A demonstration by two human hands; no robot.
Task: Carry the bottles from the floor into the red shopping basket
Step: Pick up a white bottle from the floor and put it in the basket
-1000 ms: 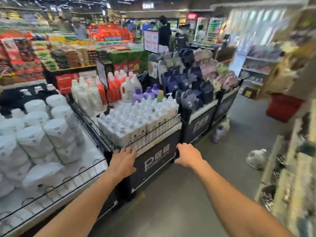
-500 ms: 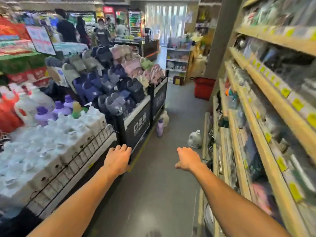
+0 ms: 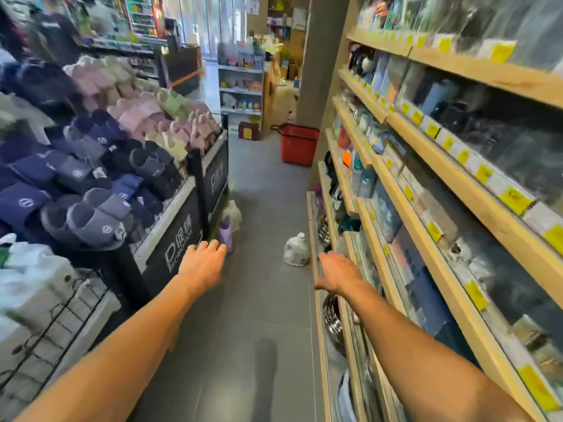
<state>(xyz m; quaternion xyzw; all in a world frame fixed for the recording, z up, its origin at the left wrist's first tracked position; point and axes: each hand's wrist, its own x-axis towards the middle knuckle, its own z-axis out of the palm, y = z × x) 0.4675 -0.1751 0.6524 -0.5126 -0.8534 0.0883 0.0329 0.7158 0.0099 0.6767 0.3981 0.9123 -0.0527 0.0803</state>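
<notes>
Left grip [image 3: 202,263], right grip [image 3: 338,274] loose, holding nothing; best crouch to the white bottle [image 3: 295,251] (just ahead), grab its neck, then red basket [image 3: 300,144].

My left hand [image 3: 203,263] and right hand [image 3: 338,274] reach forward, empty. Three bottles stand on the floor [image 3: 268,300]; the red basket [image 3: 300,144] sits beyond.

Aisle: we stand between the slipper bin [image 3: 179,226] on our left and the shelving [image 3: 475,169] on our right | Floor, left: we note the slim bottle [image 3: 226,236] at the bin's foot, the rear jug [image 3: 233,212] just behind it | Floor, right: the lone jug [image 3: 295,250] near the shelving's base | Far end: the shopping basket [image 3: 300,146] on the floor beside the shelving, well beyond all three.
</notes>
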